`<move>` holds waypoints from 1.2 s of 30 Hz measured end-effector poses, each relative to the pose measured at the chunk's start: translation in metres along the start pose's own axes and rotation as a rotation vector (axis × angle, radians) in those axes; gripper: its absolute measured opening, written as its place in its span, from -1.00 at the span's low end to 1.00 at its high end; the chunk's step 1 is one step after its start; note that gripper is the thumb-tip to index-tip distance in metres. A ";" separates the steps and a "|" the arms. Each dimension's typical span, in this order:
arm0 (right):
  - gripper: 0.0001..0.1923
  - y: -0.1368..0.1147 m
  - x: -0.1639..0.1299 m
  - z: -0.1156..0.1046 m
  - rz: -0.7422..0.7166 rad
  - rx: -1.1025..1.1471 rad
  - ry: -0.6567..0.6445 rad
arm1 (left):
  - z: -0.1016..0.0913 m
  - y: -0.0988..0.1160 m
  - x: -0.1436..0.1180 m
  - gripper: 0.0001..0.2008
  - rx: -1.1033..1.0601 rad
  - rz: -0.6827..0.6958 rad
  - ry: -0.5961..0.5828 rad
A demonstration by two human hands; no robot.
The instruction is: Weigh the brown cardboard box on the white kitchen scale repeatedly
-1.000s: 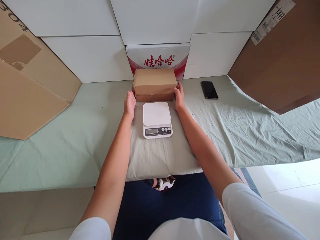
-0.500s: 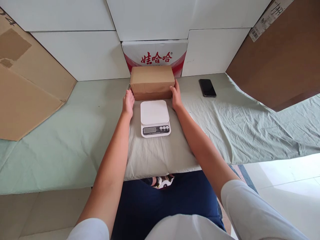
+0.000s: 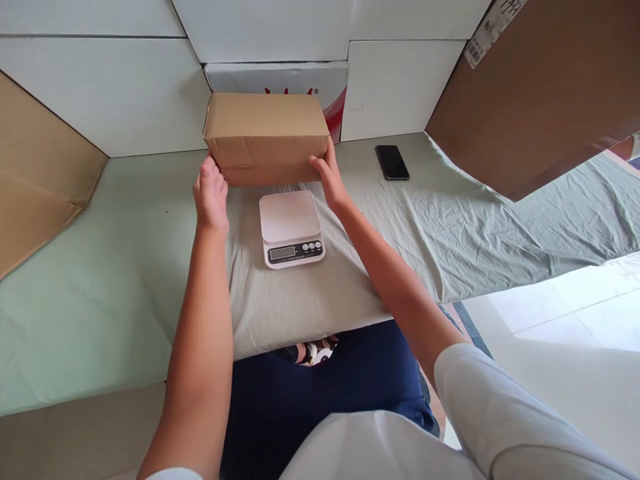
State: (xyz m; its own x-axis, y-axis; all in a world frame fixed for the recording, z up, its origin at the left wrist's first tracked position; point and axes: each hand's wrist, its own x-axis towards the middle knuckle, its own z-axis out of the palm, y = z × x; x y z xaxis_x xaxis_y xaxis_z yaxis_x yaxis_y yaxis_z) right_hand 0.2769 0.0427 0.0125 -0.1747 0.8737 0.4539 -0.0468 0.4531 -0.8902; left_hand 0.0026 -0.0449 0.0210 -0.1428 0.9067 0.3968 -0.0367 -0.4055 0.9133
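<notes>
A closed brown cardboard box [image 3: 267, 143] is held up between my two hands, above the cloth and just behind the scale. My left hand [image 3: 211, 193] grips its lower left end; some fingers are hidden behind the box. On the other end, my right hand [image 3: 330, 175] has its thumb on the front face and its fingers around the side. Nearer to me, between my forearms, a white digital kitchen scale [image 3: 291, 219] lies flat with nothing on its plate. Its display looks blank.
A black phone [image 3: 393, 163] lies on the green cloth [image 3: 135, 267] to the right. Stacked white boxes [image 3: 100, 93] form a wall behind, with a printed carton [image 3: 335, 100] among them. Large brown cardboard panels stand at left [image 3: 40, 180] and right [image 3: 540, 100].
The cardboard box has risen off the cloth in both hands and shifted left, looking larger and covering more of the printed carton. The view has swung to the right.
</notes>
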 end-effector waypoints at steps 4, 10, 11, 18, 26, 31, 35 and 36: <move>-0.03 -0.032 -0.034 -0.013 -0.058 -0.007 -0.026 | 0.015 0.031 -0.045 0.05 -0.035 0.117 0.012; 0.01 -0.044 -0.105 -0.025 -0.026 0.029 -0.020 | 0.030 0.039 -0.115 -0.04 0.031 0.060 0.027; 0.02 -0.046 -0.112 -0.025 -0.013 0.023 -0.012 | 0.031 0.037 -0.122 -0.03 0.043 0.048 0.036; 0.01 -0.058 -0.133 -0.015 0.040 0.016 0.009 | 0.029 0.022 -0.145 -0.03 0.060 0.036 0.068; -0.02 -0.056 -0.137 -0.013 0.042 -0.002 0.004 | 0.025 0.016 -0.148 -0.16 -0.029 0.059 0.055; -0.03 -0.054 -0.137 -0.012 0.032 -0.004 0.014 | 0.027 0.018 -0.146 -0.06 0.022 0.011 0.097; -0.03 -0.055 -0.140 -0.010 0.057 -0.013 0.036 | 0.030 0.023 -0.144 0.00 0.032 -0.002 0.104; -0.03 -0.054 -0.140 -0.010 0.061 -0.013 0.045 | 0.031 0.024 -0.144 0.00 0.026 -0.003 0.103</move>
State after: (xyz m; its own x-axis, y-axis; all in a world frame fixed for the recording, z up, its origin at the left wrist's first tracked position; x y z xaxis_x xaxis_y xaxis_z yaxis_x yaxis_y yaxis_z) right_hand 0.3138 -0.1026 -0.0029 -0.1329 0.9067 0.4002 -0.0250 0.4006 -0.9159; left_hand 0.0528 -0.1814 -0.0115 -0.2439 0.8906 0.3838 -0.0121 -0.3985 0.9171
